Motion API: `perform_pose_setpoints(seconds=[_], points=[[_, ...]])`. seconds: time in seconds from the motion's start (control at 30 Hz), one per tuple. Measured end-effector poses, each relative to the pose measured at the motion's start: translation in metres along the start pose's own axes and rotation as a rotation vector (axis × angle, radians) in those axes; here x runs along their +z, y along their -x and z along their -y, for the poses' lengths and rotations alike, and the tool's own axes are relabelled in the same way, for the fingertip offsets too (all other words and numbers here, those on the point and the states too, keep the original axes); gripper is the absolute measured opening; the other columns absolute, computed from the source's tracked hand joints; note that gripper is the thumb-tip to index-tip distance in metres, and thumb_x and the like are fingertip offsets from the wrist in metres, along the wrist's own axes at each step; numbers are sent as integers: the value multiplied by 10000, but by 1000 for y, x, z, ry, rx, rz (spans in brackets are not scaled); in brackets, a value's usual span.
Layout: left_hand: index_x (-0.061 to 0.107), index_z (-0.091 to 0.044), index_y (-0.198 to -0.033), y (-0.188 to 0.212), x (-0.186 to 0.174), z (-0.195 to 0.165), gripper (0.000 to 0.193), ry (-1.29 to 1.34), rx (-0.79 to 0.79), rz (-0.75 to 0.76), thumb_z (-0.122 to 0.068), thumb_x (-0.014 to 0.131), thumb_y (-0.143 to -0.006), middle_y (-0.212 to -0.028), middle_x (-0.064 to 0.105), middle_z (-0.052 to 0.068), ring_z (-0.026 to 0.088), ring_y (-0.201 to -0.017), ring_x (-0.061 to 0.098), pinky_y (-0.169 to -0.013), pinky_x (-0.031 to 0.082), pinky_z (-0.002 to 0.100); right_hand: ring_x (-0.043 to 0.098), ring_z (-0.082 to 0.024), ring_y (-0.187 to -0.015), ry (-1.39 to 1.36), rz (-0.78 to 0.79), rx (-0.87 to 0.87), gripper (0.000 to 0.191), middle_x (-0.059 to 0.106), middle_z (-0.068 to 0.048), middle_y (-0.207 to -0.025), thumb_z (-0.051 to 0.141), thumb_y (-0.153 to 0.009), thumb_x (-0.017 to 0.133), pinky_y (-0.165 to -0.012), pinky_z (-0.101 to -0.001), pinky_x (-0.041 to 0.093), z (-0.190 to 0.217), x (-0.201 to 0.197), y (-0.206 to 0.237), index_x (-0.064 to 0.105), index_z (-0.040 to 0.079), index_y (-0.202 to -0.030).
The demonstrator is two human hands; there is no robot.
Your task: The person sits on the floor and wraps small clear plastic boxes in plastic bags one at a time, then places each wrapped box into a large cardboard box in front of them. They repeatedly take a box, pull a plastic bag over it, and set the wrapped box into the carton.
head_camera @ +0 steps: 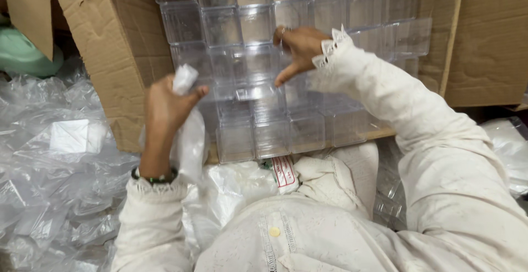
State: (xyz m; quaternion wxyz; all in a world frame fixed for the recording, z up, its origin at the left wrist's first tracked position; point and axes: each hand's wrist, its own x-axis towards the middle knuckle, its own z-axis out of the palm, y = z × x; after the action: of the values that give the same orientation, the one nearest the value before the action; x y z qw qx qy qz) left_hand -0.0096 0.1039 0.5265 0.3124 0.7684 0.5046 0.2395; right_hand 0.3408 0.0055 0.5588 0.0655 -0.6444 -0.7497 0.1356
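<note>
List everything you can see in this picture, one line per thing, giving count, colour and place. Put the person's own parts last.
Clear plastic boxes: too many to count, transparent, stacked in rows inside the carton, centre.
Cardboard carton: one, brown, walls at left and right of the stack.
Plastic bags: a loose heap, clear, lower left.
Green object: one, pale green, far left edge, partly hidden.
Small bag: one, clear-white, held in the left hand.
Bracelet: one, dark green, left wrist.
Ring: one, on a finger of the right hand.
Garment: one, cream-white, sleeves and lap, bottom.
Left hand: grip closed on the small bag.
Right hand: fingers resting on the clear plastic boxes.
</note>
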Motion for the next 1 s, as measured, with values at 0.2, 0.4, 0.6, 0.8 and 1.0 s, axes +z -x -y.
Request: perform_pose_setpoints(seconds=[0.2,0.4,0.6,0.8,1.0], points=[[768,-53,-1046,43,36,25,470,14,43,72,-382,897,-737,-863,766,159,250,-744,759,-691,572,390,660,-386,-1000,-42,63,13,1070,682,-234,-1068,753,-568,810,-862,-449,548,8,58,35,533,4,-1279],[764,-69,-1108,42,63,43,496,-140,52,116,-451,849,-802,-935,747,219,379,-898,725,-772,547,452,460,-359,-1339,248,-145,-109,920,591,-205,-1365,697,-702,816,-1089,-529,339,9,85,41,570,46,-1304],[739,-63,-1133,52,61,58,488,33,41,103,-421,812,-810,-968,759,199,336,-908,755,-783,556,427,529,-381,-1310,-71,-651,-43,698,596,-208,-1375,444,-862,792,-1092,-520,398,50,119,131,611,8,-1375],[744,-47,-1197,105,19,40,371,265,121,95,-342,685,-979,-1087,769,132,246,-993,696,-840,534,353,717,-271,-1120,-552,-545,174,430,731,-146,-1213,311,-912,793,-971,-387,580,123,171,189,692,44,-1234],[527,-14,-1408,140,84,-14,448,1078,337,227,-342,480,-1109,-1392,627,118,200,-1224,669,-1027,561,320,599,-237,-1218,-1041,-512,-55,772,617,-150,-1325,261,-832,847,-1014,-389,490,166,182,164,455,-30,-1431]])
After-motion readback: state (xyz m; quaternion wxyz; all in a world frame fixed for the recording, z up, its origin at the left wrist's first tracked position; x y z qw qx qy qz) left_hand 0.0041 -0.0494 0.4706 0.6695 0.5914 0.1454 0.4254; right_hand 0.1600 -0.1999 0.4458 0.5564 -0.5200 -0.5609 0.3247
